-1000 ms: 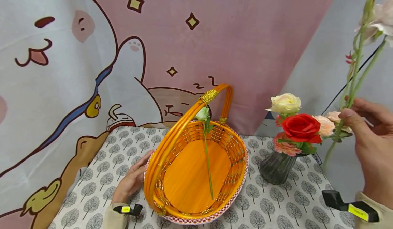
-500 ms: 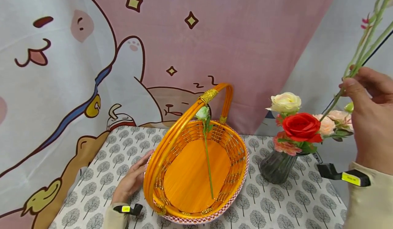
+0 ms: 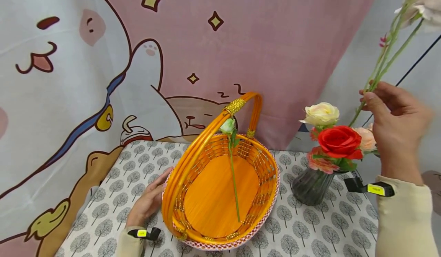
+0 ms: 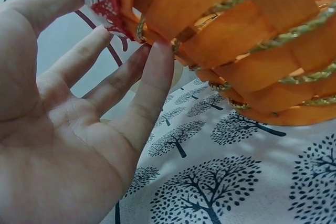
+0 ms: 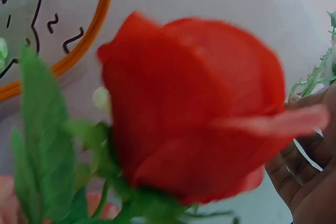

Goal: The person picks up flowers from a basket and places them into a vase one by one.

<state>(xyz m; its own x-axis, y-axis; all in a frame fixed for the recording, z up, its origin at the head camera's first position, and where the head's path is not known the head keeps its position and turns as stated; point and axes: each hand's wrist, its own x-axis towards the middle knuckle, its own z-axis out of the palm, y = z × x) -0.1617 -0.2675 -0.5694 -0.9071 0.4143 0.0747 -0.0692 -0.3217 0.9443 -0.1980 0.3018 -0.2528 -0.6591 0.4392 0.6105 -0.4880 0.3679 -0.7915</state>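
Observation:
My left hand [image 3: 147,205] rests its extended fingertips against the left side of an orange woven basket [image 3: 210,196]. Up close in the left wrist view, those fingers [image 4: 152,87] touch the basket's rim and weave. Inside the basket leans a pale green rose [image 3: 228,126], its thin stem across the floor. At right, my right hand [image 3: 399,123] pinches long green flower stems [image 3: 387,58] between thumb and fingers, above a grey glass vase [image 3: 311,186]. A whitish bloom [image 3: 428,6] tops one stem. The lower stem end passes behind the vase's red rose [image 3: 340,141].
The vase also bears a cream rose [image 3: 322,114], a peach rose [image 3: 366,139] and a coral flower [image 3: 322,161]. A tall orange handle [image 3: 203,146] arches over the basket. Tree-patterned cloth [image 3: 118,199] covers the table, with a cartoon curtain [image 3: 282,50] behind.
My right hand rose with the flower stems, then moved left towards the vase, bringing the stem end over the bouquet. My left hand and the basket stayed put.

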